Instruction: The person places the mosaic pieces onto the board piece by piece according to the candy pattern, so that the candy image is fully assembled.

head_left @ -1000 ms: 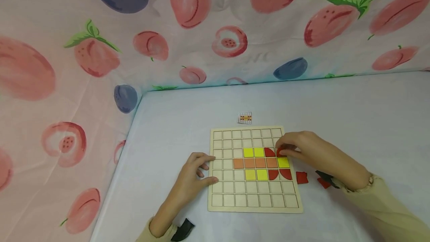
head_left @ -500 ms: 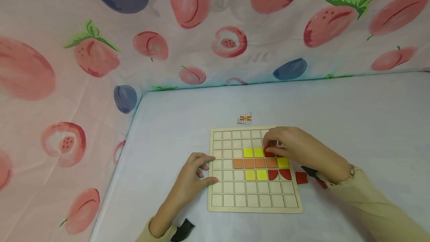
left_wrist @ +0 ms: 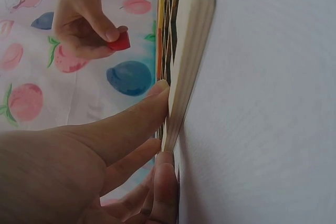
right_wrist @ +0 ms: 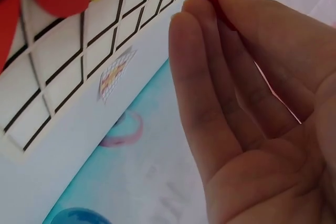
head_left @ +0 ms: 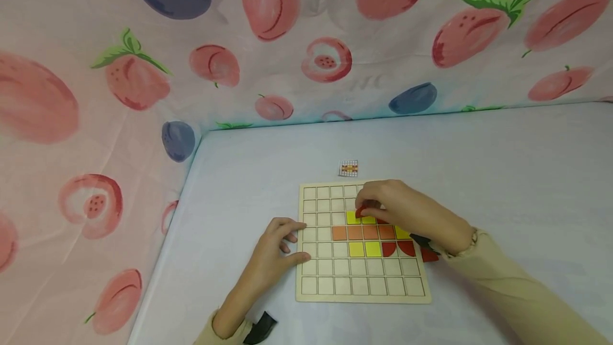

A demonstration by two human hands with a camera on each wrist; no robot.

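The right hand [head_left: 399, 206] pinches a small red tile [head_left: 360, 212] between thumb and fingertips; the grip is narrow, with no free gap apart from the tile. The tile is at the left end of the hand, raised off the grid board [head_left: 325, 284], as the left wrist view confirms. It shows no clear long axis; its full outline is hidden by the fingers. In the head view it overlaps the left upper yellow tile [head_left: 353, 219]. The governing relation is lateral: the blank cells of that row lie to the left of the grip, the nearest directly beside this yellow tile. Below runs a row of orange tiles [head_left: 355, 233], which extends one cell further left than the yellow tiles above and below it. Red pieces [head_left: 388, 249] occupy cells on the right side; those in the upper row are mostly covered by the right hand. The left hand [head_left: 278, 249] holds nothing; its thumb and index finger are spread, tips on the left rim of the board. The right hand is nearer to the red tile. A printed pattern card [head_left: 348, 168] lies beyond the far edge.
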